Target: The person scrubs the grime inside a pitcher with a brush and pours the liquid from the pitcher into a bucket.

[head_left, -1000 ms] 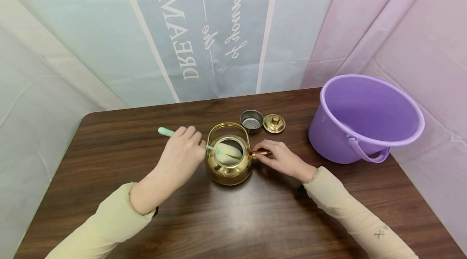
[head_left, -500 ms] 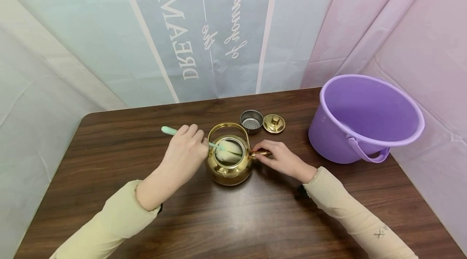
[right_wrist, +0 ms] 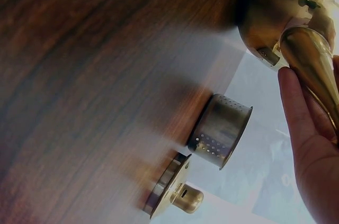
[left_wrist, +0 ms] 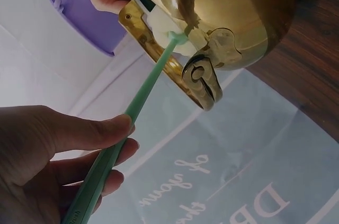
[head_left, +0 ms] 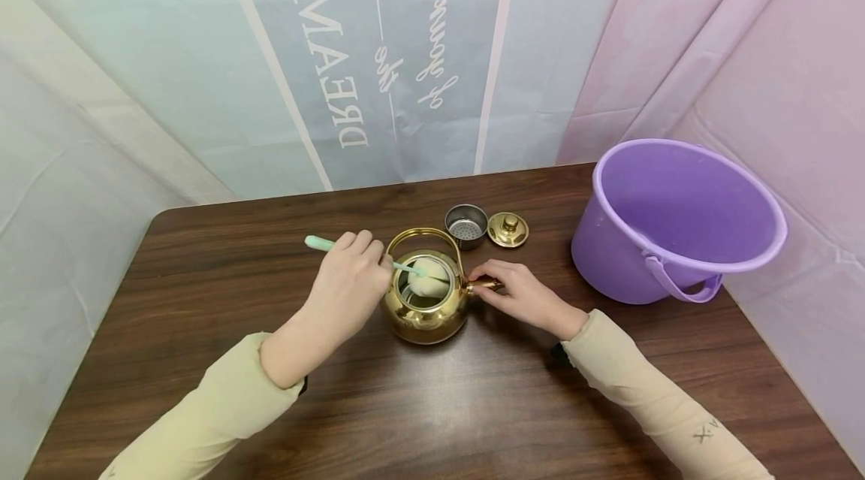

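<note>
A gold teapot (head_left: 424, 328) stands lidless on the table, its arched handle (head_left: 420, 232) upright. My left hand (head_left: 350, 286) grips the mint-green handle of a sponge brush (left_wrist: 143, 92), thumb along the stick in the left wrist view. The brush's pale sponge head (head_left: 429, 281) sits inside the teapot's round mouth, its lower part hidden by the wall. On the other side, my right hand (head_left: 516, 294) holds the teapot's spout (right_wrist: 310, 57) between thumb and fingers.
Behind the teapot stands a metal tea strainer (head_left: 466, 230) with a perforated bottom, and a gold lid (head_left: 508, 229) lies to its right. A purple bucket (head_left: 615, 255) occupies the table's right side. A printed cloth (head_left: 412, 89) hangs behind the table (head_left: 223, 270).
My left hand has shifted a little to the right with the brush. The sponge head has moved toward the back of the teapot's mouth. My right hand and the teapot stay put.
</note>
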Demonstrator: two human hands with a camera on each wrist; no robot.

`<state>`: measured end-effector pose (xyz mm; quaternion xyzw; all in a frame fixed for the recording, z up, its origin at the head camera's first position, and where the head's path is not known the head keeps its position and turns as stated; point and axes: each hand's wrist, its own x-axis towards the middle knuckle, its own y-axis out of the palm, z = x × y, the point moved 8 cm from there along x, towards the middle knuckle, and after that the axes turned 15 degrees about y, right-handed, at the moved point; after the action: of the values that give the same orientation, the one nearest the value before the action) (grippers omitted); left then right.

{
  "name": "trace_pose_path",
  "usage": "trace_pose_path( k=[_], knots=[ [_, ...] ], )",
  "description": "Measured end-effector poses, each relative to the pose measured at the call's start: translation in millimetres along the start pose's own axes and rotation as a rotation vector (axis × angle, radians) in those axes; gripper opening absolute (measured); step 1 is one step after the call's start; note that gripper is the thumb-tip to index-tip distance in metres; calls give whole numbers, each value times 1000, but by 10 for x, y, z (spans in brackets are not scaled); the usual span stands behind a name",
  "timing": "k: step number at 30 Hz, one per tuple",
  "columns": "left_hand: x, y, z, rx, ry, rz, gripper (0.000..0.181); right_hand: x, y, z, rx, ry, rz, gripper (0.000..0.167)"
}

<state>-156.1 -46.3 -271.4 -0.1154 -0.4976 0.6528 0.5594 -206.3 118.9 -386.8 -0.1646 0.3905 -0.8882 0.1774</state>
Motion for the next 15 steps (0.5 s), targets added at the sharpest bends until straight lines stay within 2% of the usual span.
trace_pose_path(
  k=[7,15],
  knots=[
    [11,5,-21,0,2,-15,18,1,10,-13,-4,7,5,13],
    [19,1,-49,-17,11,0,18,3,7,-5,0,10,7,13]
  ],
)
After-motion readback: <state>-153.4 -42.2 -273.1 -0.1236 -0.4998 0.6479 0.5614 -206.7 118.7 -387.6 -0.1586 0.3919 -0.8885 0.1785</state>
